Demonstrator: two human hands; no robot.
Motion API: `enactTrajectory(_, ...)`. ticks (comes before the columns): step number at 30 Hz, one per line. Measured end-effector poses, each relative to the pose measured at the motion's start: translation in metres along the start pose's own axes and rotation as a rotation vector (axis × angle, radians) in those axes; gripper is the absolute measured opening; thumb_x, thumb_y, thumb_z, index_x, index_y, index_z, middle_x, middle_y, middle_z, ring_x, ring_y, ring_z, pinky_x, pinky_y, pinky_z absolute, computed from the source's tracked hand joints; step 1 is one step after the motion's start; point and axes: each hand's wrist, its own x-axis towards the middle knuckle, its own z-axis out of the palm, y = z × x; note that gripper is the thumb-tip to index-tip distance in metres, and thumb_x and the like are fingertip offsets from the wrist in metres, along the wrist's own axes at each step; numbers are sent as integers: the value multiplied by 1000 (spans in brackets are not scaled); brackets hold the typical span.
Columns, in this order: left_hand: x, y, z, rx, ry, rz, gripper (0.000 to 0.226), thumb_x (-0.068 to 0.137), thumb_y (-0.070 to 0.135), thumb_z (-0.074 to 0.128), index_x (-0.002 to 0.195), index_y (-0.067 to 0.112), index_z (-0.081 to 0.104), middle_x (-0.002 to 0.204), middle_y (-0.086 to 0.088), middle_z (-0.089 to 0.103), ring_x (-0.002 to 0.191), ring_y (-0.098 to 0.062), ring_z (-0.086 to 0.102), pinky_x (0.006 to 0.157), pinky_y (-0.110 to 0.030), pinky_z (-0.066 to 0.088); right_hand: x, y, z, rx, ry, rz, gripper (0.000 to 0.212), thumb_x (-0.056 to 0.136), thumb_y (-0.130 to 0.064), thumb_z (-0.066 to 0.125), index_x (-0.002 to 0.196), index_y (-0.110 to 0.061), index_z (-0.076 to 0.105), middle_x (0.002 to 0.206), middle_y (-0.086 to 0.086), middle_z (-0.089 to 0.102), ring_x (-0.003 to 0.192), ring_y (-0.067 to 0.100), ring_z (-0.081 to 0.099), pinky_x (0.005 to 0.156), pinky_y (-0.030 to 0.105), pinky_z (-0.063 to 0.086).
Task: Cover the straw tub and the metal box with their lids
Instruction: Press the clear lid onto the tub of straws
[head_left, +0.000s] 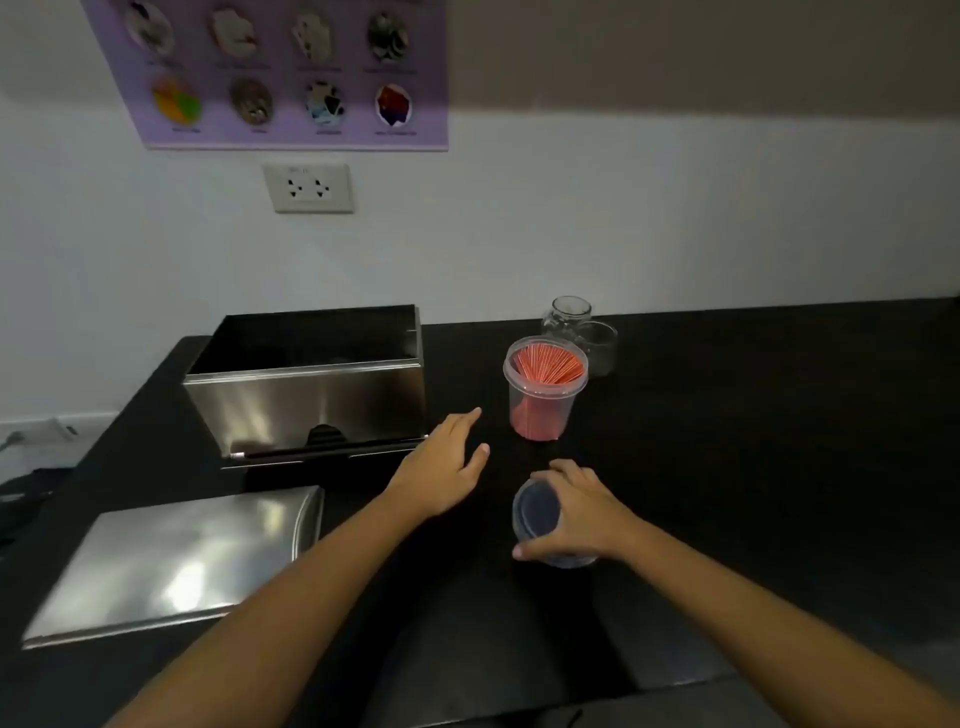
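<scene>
A white wall stands behind your black countertop. The open steel box has its flat steel lid in front. Your right hand grips the clear round lid before the clear tub of red straws; your left hand hovers, fingers spread.

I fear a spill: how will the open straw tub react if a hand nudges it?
The straw tub is tall, narrower at its base, so it would probably tip rather than slide. Thin clear plastic holding only straws suggests it's light. With no lid on, the straws would likely spill.
</scene>
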Motion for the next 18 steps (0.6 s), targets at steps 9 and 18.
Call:
enactTrajectory(9, 25, -5, 32, -130, 31, -209, 61, 92, 34, 47, 144, 19, 19, 150, -7, 32, 135, -19, 36, 107, -35, 34, 29, 25, -7, -264, -177, -120, 109, 55, -61, 70, 140, -32, 7, 143, 6, 16, 129, 27, 22, 101, 43, 32)
enactTrajectory(18, 47, -5, 29, -215, 7, -267, 64, 90, 40, 48, 144, 20, 20, 150, -8, 31, 136, -20, 34, 107, -35, 30, 43, 48, -33, -9, -87, -7, 107, 46, -68, 68, 135, -36, 18, 132, 2, 30, 122, 23, 31, 91, 38, 38)
